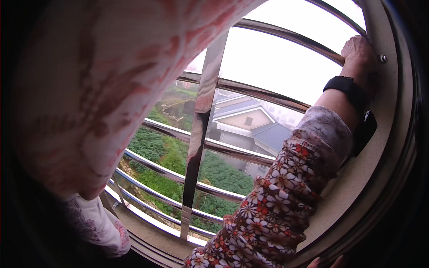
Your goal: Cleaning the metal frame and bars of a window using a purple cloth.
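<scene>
My left hand, its arm in a floral oversleeve, reaches up to the stainless steel window rails at the right. It is curled at the end of the upper rail, close to the wall; its fingers are turned away, so a hold on the rail cannot be confirmed. A black strap circles the wrist, with a dark device on its far side. At the bottom edge, fingertips, apparently of my right hand, just show. The rest of that hand is out of the picture.
White cloth with a red print covers the upper left, close to the camera. Lighter printed fabric is below it. A broad steel post crosses the rails. The window track runs below. Outside are plants and houses.
</scene>
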Available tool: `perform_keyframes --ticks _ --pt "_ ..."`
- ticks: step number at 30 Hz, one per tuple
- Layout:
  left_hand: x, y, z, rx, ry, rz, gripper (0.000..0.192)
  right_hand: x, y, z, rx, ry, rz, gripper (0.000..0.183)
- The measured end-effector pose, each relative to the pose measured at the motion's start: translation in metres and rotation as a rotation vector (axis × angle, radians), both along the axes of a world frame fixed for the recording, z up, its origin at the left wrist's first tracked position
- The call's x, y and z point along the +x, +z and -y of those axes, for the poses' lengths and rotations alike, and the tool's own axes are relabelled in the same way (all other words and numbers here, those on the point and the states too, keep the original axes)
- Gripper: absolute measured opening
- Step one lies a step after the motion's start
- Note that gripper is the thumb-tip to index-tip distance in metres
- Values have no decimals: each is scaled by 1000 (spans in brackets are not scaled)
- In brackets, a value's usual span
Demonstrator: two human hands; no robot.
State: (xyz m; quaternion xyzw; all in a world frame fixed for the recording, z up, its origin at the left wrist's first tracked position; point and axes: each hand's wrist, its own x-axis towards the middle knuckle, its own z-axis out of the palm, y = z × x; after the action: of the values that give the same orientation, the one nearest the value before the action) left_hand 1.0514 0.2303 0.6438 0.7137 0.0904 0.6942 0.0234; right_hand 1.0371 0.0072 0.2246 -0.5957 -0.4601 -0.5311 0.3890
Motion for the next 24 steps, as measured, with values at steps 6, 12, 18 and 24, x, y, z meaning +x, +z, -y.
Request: perform_keyframes --ticks 6,12,18,24 --pt "-30 7 -7 -5 147 -594 35 -1 7 -4 16 77 14 57" --pt "-59 -41 19 117 260 -530 18 4 5 -6 14 32 20 55" --pt "-51 -60 14 340 224 -384 22 5 2 -3 37 70 2 54" --pt "-55 -85 16 499 380 -312 22 2 4 -2 32 84 10 54"
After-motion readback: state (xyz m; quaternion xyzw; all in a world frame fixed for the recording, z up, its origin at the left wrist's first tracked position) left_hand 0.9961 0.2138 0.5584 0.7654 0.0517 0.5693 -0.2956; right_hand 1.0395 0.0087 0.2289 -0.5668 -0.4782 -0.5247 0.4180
